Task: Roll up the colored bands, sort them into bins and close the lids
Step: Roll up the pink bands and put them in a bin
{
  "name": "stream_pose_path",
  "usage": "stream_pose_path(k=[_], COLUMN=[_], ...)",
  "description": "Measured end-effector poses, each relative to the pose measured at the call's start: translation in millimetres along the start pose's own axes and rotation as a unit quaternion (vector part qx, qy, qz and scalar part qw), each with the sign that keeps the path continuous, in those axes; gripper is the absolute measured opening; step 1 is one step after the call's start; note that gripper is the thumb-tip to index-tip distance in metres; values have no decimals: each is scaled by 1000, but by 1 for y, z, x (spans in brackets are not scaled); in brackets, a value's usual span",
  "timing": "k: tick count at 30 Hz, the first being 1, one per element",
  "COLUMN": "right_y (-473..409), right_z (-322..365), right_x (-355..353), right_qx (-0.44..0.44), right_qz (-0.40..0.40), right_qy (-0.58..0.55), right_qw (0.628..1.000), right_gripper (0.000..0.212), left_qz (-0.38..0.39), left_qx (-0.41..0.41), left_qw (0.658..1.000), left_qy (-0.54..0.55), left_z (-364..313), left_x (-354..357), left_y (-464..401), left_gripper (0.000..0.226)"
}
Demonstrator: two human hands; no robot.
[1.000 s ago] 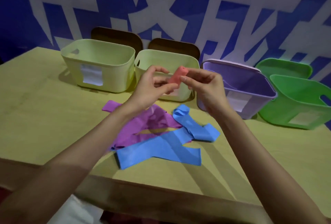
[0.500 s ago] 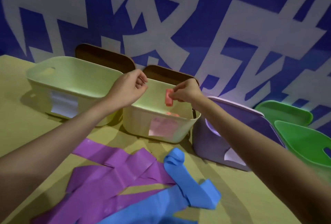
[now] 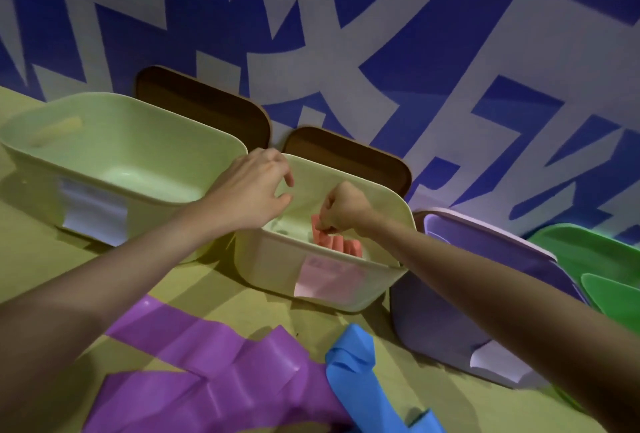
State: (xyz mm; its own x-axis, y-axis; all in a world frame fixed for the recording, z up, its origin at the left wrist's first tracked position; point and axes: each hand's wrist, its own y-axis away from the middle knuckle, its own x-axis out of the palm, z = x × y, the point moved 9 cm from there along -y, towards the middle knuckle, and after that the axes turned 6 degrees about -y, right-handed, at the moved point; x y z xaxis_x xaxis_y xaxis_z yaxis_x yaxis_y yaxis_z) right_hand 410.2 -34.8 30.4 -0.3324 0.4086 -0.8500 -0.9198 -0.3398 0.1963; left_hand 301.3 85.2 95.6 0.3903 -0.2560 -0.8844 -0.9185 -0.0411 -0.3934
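While the right hand pinches the upper end of a pink roll and holds it upright inside the middle bin, the roll sits straight below those fingertips, its long axis near vertical, just beside other pink rolls already standing along the bin's near wall. The left hand hovers over the bin's left rim, fingers loosely curled and holding nothing. The right hand is plainly the nearer one. Letting go should seat the roll against its neighbours. Purple bands and a blue band lie flat and unrolled on the surface, nearer the person.
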Motion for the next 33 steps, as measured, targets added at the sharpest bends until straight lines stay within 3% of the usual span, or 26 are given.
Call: stream_pose_path(k=[7, 10, 14, 19, 27, 33], right_y=[0, -1, -3, -7, 5, 23], right_z=[-14, -22, -25, -29, -11, 2], right_x=[14, 14, 12, 17, 31, 28], right_qx=[58, 87, 89, 105, 142, 174], right_qz=[19, 8, -13, -4, 85, 137], right_qy=[8, 3, 5, -2, -170, -226], right_qw=[998, 996, 996, 994, 971, 949], right_gripper=[10, 25, 30, 16, 9, 46], left_qz=[-7, -5, -7, -3, 8, 19], left_qx=[-5, -4, -6, -9, -20, -14], left_qw=[1000, 1000, 1000, 1000, 1000, 999], left_qy=[1, 0, -3, -6, -3, 27], left_z=[2, 2, 2, 2, 2, -4], left_x=[0, 1, 2, 3, 0, -12], left_y=[0, -1, -2, -3, 0, 0], left_gripper=[19, 19, 19, 19, 21, 16])
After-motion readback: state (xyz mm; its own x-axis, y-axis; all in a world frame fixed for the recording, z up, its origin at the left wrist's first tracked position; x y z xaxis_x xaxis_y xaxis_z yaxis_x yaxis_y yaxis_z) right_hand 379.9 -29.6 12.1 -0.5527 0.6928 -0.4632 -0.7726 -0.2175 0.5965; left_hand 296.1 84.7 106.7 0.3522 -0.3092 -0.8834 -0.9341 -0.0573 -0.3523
